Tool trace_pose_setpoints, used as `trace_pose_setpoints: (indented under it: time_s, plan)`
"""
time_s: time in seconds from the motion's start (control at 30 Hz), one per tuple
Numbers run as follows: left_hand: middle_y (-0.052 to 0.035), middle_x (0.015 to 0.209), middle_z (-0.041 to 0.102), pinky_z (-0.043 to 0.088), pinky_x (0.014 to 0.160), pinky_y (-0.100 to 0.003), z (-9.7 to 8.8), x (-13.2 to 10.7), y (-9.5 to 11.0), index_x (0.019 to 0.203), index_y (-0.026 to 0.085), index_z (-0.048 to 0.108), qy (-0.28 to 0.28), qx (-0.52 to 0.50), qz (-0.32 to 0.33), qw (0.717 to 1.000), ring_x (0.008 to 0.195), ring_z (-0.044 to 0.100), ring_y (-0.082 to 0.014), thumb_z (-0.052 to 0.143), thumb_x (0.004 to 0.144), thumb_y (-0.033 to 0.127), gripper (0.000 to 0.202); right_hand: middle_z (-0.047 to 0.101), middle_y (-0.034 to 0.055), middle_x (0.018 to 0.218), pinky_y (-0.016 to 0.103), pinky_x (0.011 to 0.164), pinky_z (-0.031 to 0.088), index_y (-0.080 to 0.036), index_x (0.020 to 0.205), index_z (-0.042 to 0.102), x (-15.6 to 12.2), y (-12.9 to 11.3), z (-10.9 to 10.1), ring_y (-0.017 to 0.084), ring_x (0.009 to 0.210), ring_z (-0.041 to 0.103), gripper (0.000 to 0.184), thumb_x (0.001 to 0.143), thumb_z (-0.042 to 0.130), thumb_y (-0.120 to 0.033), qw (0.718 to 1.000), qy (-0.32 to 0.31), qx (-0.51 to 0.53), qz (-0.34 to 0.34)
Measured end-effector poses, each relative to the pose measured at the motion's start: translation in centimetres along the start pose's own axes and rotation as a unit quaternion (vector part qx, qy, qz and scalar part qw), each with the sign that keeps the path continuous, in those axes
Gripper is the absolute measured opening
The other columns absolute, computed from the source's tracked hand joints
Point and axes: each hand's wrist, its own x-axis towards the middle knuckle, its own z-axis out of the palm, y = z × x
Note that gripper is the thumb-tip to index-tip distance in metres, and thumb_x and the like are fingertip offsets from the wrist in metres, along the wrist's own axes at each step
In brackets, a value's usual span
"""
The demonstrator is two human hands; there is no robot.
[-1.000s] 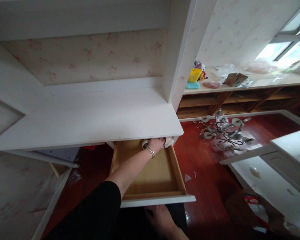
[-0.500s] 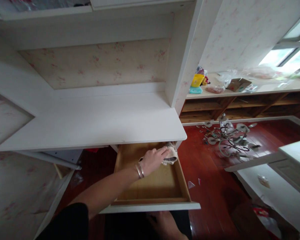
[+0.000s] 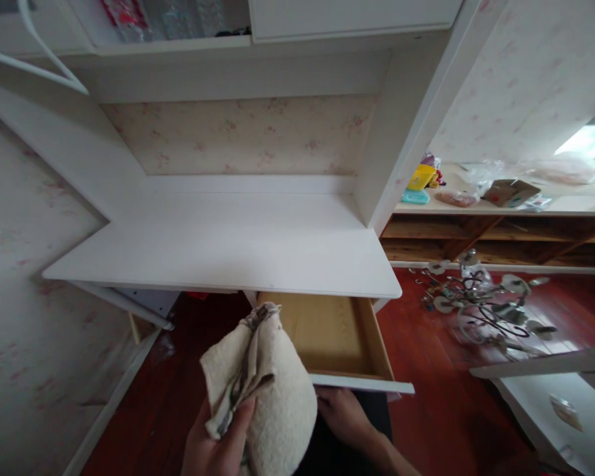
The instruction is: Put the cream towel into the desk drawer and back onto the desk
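Observation:
A crumpled beige cloth (image 3: 282,403) is bunched in my left hand (image 3: 221,439), raised in front of the desk. The thumb presses on its folds, and the cloth covers the drawer's left part. A wooden drawer (image 3: 334,330) with a white front stands pulled out under the white desk (image 3: 258,244). My right hand (image 3: 344,415) is at the lower edge of the drawer's front, its fingers curled against it and partly hidden.
A chandelier (image 3: 486,301) lies on the red wooden floor to the right. Behind it, a low shelf unit (image 3: 426,229) carries a yellow container (image 3: 421,177), a cardboard box (image 3: 510,192) and plastic bags. A white piece of furniture (image 3: 545,403) stands at lower right.
My left hand has come out of the drawer with the cloth, toward me. The drawer sits further in. My right hand has risen to its front. The view has shifted left.

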Motion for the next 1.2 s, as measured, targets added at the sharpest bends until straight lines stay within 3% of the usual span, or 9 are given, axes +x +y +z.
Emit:
trace_pose_setpoints:
  time_s: [0.1,0.23,0.4,0.77,0.9,1.03,1.13,1.2]
  plan:
    - [-0.0063,0.111,0.070,0.041,0.105,-0.040,-1.2,0.3,0.0,0.098,0.025,0.071,0.038,-0.011,0.003,0.999,0.115,0.057,-0.0315,0.078,0.055,0.052,0.051,0.068,0.0009,0.118,0.034,0.099,0.040,-0.030,0.116,0.068,2.3,0.6,-1.2,0.023,0.114,0.059,0.036,0.092,0.043,-0.036,1.000,0.016,0.000,-0.002]
    - [-0.0046,0.117,0.067,0.035,0.110,-0.040,-2.2,1.6,-1.6,0.107,0.024,0.067,0.049,-0.034,-0.004,0.998,0.123,0.052,-0.0291,0.078,0.058,0.048,0.056,0.069,0.0008,0.115,0.033,0.098,0.041,-0.028,0.114,0.070,6.2,1.7,-2.5,0.022,0.111,0.061,0.034,0.091,0.046,-0.037,0.999,0.036,0.011,-0.013]
    - [-0.0069,0.106,0.071,0.043,0.103,-0.042,-2.6,3.0,-4.2,0.099,0.020,0.069,0.044,-0.069,-0.120,0.989,0.115,0.058,-0.0300,0.080,0.058,0.042,0.048,0.069,0.0012,0.116,0.032,0.095,0.043,-0.028,0.116,0.068,10.5,2.3,-4.1,0.021,0.110,0.061,0.035,0.091,0.045,-0.037,0.997,0.074,-0.010,0.026]
    - [-0.0093,0.099,0.073,0.055,0.081,-0.039,1.4,4.5,-6.5,0.111,0.018,0.064,-0.008,-0.253,-0.206,0.945,0.087,0.070,-0.0257,0.076,0.068,0.032,0.046,0.069,0.0049,0.113,0.030,0.091,0.046,-0.019,0.114,0.065,17.4,2.1,-7.0,0.018,0.103,0.062,0.035,0.093,0.038,-0.027,0.995,0.092,-0.019,0.043]
    - [-0.0096,0.101,0.072,0.055,0.081,-0.037,3.2,5.5,-6.6,0.110,0.017,0.065,-0.024,-0.245,-0.169,0.954,0.088,0.070,-0.0244,0.075,0.071,0.034,0.044,0.066,0.0067,0.118,0.033,0.097,0.043,-0.018,0.117,0.063,16.9,1.8,-7.2,0.019,0.110,0.059,0.035,0.091,0.040,-0.025,0.996,0.085,-0.013,0.026]
    - [-0.0081,0.112,0.069,0.050,0.089,-0.033,4.8,7.6,-6.5,0.110,0.018,0.066,-0.008,-0.141,-0.054,0.989,0.102,0.066,-0.0231,0.070,0.076,0.035,0.037,0.058,0.0096,0.130,0.035,0.101,0.041,-0.019,0.125,0.057,13.6,1.4,-8.2,0.021,0.116,0.055,0.042,0.084,0.050,-0.028,0.995,0.101,-0.012,0.004]
    - [-0.0075,0.113,0.069,0.046,0.094,-0.031,6.1,10.1,-6.8,0.108,0.019,0.067,0.016,-0.044,0.027,0.999,0.109,0.062,-0.0223,0.065,0.080,0.032,0.031,0.067,0.0084,0.111,0.035,0.085,0.051,-0.020,0.111,0.066,10.2,1.5,-11.2,0.020,0.089,0.066,0.036,0.086,0.048,-0.039,0.993,0.092,0.069,0.009]
    - [-0.0084,0.113,0.069,0.045,0.095,-0.030,7.4,11.9,-7.3,0.109,0.019,0.066,0.027,0.020,0.066,0.997,0.110,0.061,-0.0223,0.061,0.083,0.029,0.029,0.070,0.0067,0.098,0.033,0.075,0.053,-0.019,0.105,0.066,8.4,1.8,-14.2,0.018,0.073,0.066,0.038,0.086,0.048,-0.046,0.975,0.151,0.160,0.029]
